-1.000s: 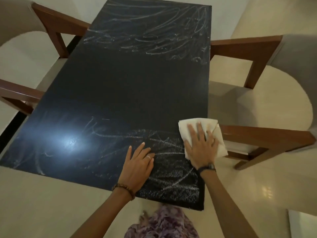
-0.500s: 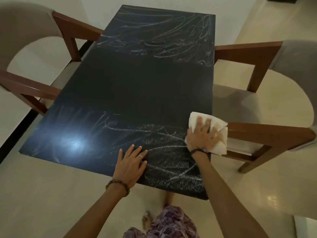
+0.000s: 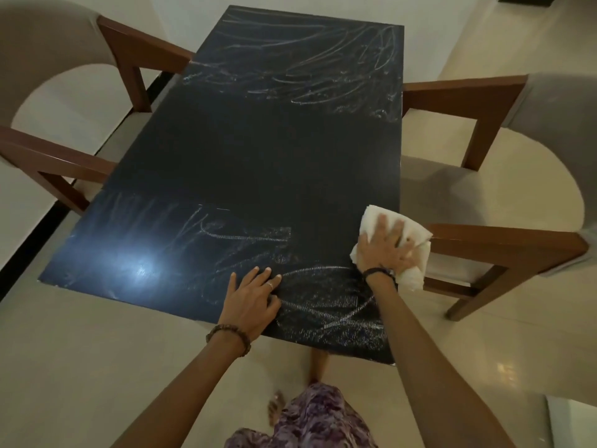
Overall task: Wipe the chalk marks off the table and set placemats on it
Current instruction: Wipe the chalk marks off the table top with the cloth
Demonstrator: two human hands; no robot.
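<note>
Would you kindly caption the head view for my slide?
Right hand presses a white cloth on the chalk-marked black table; left hand rests flat.

Cloth at table's right edge; chairs flank both sides

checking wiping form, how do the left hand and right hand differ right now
The left hand lies bare on the black chalk-marked table; the right hand presses a white crumpled cloth. Left sits near the front edge, right at the right edge. Both lie flat with fingers spread.
</note>
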